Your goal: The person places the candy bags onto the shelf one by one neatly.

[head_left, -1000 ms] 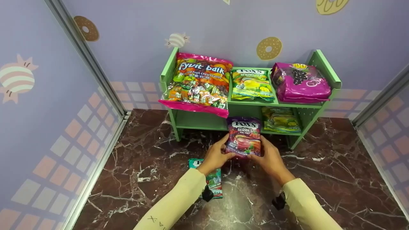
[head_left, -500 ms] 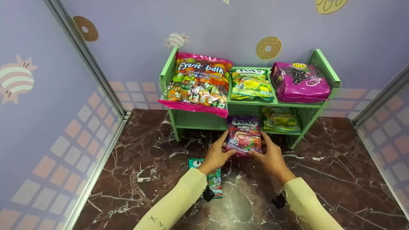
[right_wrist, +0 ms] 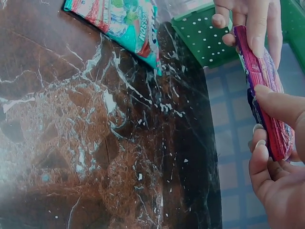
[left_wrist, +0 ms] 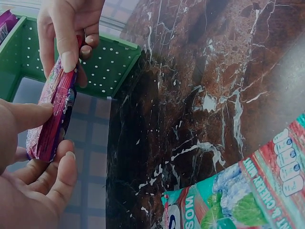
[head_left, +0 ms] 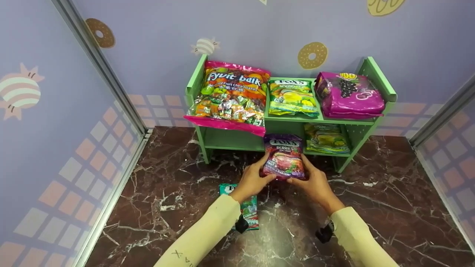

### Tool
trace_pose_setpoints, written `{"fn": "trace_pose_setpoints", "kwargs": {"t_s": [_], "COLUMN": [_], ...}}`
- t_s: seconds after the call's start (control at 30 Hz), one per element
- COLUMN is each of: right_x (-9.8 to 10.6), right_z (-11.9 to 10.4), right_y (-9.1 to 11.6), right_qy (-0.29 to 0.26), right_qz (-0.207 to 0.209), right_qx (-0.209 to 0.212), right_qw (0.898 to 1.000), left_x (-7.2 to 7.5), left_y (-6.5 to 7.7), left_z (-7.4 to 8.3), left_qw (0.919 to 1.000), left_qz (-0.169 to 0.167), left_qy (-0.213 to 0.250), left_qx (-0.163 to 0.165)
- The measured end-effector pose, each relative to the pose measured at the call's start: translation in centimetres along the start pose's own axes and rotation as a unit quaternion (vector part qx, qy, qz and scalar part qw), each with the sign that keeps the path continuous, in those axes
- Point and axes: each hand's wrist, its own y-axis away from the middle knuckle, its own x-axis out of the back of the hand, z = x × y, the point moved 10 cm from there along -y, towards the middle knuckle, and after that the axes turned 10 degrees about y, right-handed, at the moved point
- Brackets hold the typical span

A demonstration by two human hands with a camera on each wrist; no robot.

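Note:
Both hands hold a purple bag of Fox's Berries candy in front of the green shelf's lower level. The left hand grips its left side, thumb on the front and fingers behind. On the other side, the right hand grips it the same way. In the left wrist view the candy bag appears edge-on between the two hands. A teal candy bag lies on the dark marbled surface, partly hidden under the left forearm; its printing shows in the left wrist view.
The green shelf has two levels. On top lie a large Fyuit baik candy bag, a yellow-green Fox's bag and a magenta grape candy bag. Another yellow-green bag lies on the lower level at right. Patterned walls enclose the sides.
The Berries bag has tilted back slightly and its lower edge has risen a little in both hands. The shelf and the other bags stay where they were.

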Motion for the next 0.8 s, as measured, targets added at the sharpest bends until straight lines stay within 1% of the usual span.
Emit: {"fn": "trace_pose_setpoints", "kwargs": {"t_s": [0.1,0.23,0.33,0.5,0.67,0.8], "right_x": [0.07,0.17,0.27,0.38,0.59,0.81], "right_z": [0.05,0.12,0.19,0.22,0.36,0.5], "right_y": [0.02,0.01,-0.02,-0.12,-0.23,-0.35], "right_qy": [-0.001,-0.009,-0.017,-0.022,-0.018,-0.008], "right_qz": [0.007,0.019,0.028,0.034,0.046,0.061], "right_qx": [-0.001,-0.005,-0.007,-0.01,-0.015,-0.023], "right_qw": [1.0,1.0,0.999,0.999,0.999,0.998], "left_x": [-0.05,0.05,0.03,0.05,0.05,0.23], "left_y": [0.01,0.02,-0.01,-0.1,-0.24,-0.42], "left_z": [0.08,0.29,0.33,0.46,0.58,0.7], "left_qw": [1.0,0.9999,0.9998,0.9996,0.9992,0.9987], "left_qz": [-0.001,0.009,0.012,0.019,0.025,0.038], "left_qy": [0.002,-0.004,-0.004,-0.004,-0.012,-0.025], "left_qx": [-0.003,-0.014,-0.016,-0.022,-0.027,-0.024]}}
